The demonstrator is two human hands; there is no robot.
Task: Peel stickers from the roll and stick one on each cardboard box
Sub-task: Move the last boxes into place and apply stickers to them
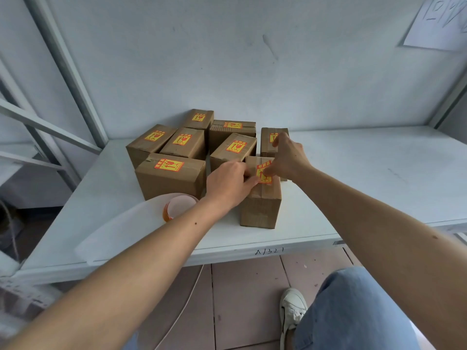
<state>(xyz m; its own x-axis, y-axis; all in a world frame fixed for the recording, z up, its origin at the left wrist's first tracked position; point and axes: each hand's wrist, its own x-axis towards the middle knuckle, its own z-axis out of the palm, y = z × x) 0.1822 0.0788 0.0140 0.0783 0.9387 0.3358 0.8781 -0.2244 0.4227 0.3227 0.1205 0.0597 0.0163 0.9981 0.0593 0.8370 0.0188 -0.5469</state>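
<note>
Two bare forearms reach over the bench (pixel 353 173), where the left hand (pixel 228 184) and right hand (pixel 288 156) press a yellow-and-red sticker (pixel 264 173) onto the nearest cardboard box (pixel 261 205), fingers flattened on its top. Just beside the left wrist sits the sticker roll (pixel 178 207), its white backing strip (pixel 118 231) trailing off the edge. Seven labelled boxes (pixel 174 178) cluster behind, against a pale wall (pixel 252 59).

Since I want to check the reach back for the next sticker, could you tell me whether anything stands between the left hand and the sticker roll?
Nothing visible does. The left hand rests on the nearest box, and the sticker roll lies on the shelf beside that forearm, with bare surface between.
</note>
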